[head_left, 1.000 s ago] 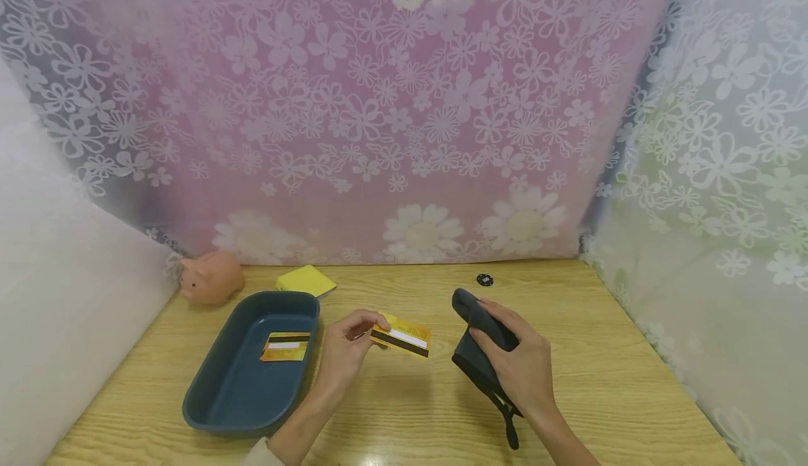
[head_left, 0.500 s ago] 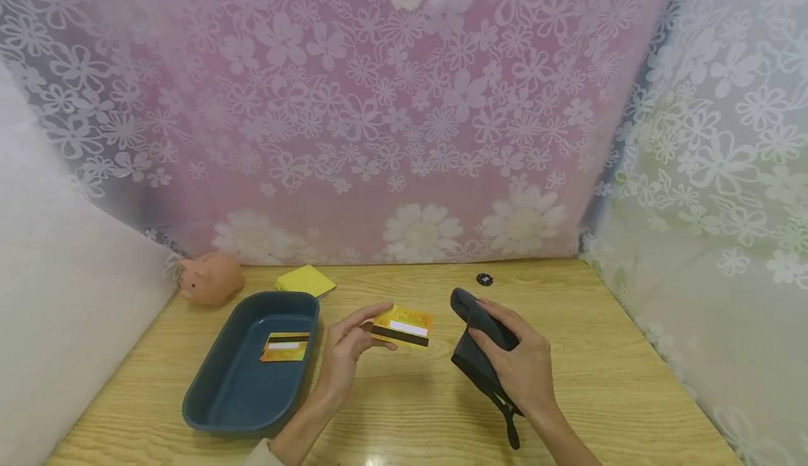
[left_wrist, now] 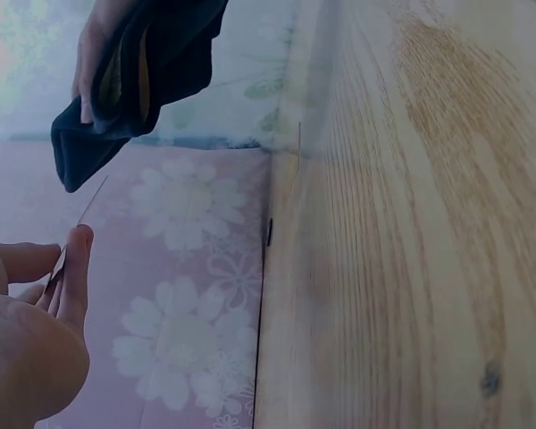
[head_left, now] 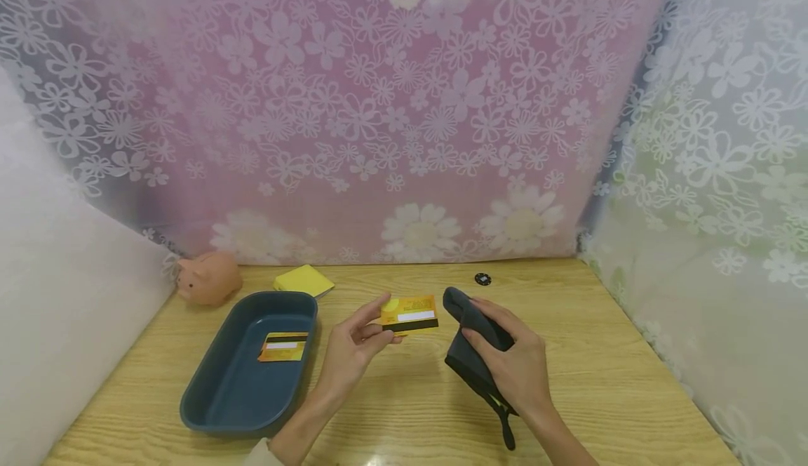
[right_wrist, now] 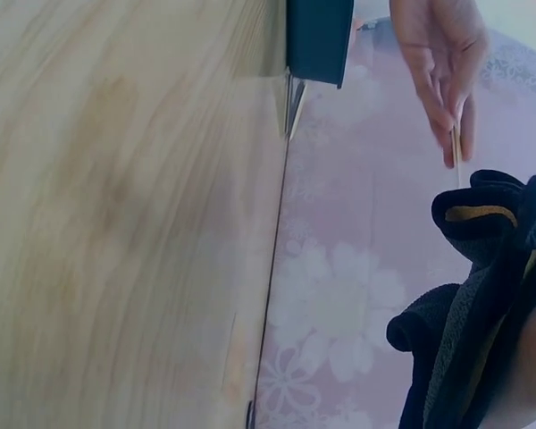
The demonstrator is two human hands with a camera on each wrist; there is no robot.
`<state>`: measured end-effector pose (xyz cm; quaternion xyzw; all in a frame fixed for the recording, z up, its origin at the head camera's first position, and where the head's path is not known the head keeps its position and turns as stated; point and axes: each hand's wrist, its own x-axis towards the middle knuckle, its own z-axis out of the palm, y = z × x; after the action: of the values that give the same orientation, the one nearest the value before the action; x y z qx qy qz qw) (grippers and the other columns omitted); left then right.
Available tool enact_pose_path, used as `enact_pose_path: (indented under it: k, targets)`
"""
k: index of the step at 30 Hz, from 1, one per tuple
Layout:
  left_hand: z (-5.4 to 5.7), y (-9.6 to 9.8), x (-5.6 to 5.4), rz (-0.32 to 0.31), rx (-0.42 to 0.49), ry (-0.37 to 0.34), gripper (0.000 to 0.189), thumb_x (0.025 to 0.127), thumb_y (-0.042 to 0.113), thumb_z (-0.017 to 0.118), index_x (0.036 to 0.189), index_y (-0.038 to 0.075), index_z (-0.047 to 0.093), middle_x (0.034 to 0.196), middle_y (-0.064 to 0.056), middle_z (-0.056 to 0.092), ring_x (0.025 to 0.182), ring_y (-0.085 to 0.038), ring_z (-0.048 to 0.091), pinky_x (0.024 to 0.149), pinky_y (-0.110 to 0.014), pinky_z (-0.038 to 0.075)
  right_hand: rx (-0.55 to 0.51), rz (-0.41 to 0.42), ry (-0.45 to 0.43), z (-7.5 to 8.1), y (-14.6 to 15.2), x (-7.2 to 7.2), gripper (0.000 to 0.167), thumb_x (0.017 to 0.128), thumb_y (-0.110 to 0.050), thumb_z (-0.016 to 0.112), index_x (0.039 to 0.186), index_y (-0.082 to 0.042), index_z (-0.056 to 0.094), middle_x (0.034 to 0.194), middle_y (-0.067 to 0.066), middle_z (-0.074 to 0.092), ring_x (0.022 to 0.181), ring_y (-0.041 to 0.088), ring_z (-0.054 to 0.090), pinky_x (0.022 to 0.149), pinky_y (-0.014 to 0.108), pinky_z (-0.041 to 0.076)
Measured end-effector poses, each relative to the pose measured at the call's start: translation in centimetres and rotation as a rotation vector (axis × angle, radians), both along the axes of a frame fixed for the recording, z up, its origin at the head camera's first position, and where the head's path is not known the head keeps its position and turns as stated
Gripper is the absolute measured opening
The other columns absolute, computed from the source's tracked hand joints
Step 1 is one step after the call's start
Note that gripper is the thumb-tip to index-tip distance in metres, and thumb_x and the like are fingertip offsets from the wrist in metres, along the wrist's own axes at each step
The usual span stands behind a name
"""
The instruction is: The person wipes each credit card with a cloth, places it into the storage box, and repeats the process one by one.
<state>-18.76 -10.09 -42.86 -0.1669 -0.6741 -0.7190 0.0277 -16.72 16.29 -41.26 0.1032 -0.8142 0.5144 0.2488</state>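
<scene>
My left hand pinches a yellow-orange bank card by its left end, thumb at the lower edge. The card's face, with white strip and black stripe, shows in the head view; in the left wrist view the card is edge-on. My right hand grips a dark fabric pouch with a strap hanging below. The pouch's folded top end stands just right of the card, a small gap between them in the head view. In the right wrist view, yellow shows inside the folds of the pouch.
On the left stands a blue-grey bin with another yellow-orange card in it. Behind it are a pink piggy bank and a yellow notebook. A black round chip lies at the back of the wooden table.
The left hand has shifted its grip on the card, thumb moving from its face to the lower edge. The card is now more level and closer to the pouch. The right hand barely moved.
</scene>
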Motion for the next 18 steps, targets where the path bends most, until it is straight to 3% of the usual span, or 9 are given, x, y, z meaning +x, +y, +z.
enact_pose_path:
  k: [4, 8, 12, 18]
  targets:
    - [0.0, 0.1, -0.1, 0.016, -0.010, -0.015, 0.062, 0.094, 0.001, 0.075, 0.151, 0.015, 0.056, 0.156, -0.012, 0.049, 0.110, -0.028, 0.070, 0.099, -0.032, 0.058, -0.015, 0.042, 0.011, 0.1, -0.8, 0.3, 0.047, 0.088, -0.017, 0.086, 0.131, -0.032, 0.073, 0.136, -0.006, 0.068, 0.123, 0.017, 0.066, 0.087, 0.015, 0.056]
    - [0.1, 0.2, -0.1, 0.035, -0.027, -0.020, 0.064, 0.092, 0.001, 0.078, 0.150, 0.018, 0.057, 0.155, -0.015, 0.048, 0.120, -0.037, 0.065, 0.096, -0.031, 0.059, -0.025, 0.112, 0.025, 0.0, -2.1, 0.6, 0.046, 0.088, -0.016, 0.085, 0.131, -0.030, 0.073, 0.136, -0.004, 0.068, 0.123, 0.019, 0.066, 0.090, 0.019, 0.058]
    - [0.0, 0.3, -0.2, 0.053, -0.040, -0.031, 0.066, 0.089, 0.005, 0.081, 0.149, 0.023, 0.058, 0.151, -0.016, 0.052, 0.126, -0.037, 0.063, 0.095, -0.032, 0.060, -0.033, 0.191, 0.038, -0.3, -3.6, 1.0, 0.046, 0.088, -0.014, 0.085, 0.130, -0.027, 0.073, 0.135, -0.003, 0.068, 0.121, 0.021, 0.067, 0.089, 0.026, 0.060]
    - [0.0, 0.5, -0.1, 0.010, -0.024, -0.021, 0.064, 0.091, 0.003, 0.079, 0.150, 0.015, 0.056, 0.139, -0.019, 0.063, 0.109, -0.028, 0.073, 0.091, -0.032, 0.061, -0.038, 0.272, 0.061, -0.4, -5.8, 1.4, 0.046, 0.088, -0.012, 0.085, 0.130, -0.025, 0.074, 0.135, -0.003, 0.068, 0.121, 0.022, 0.068, 0.090, 0.031, 0.061]
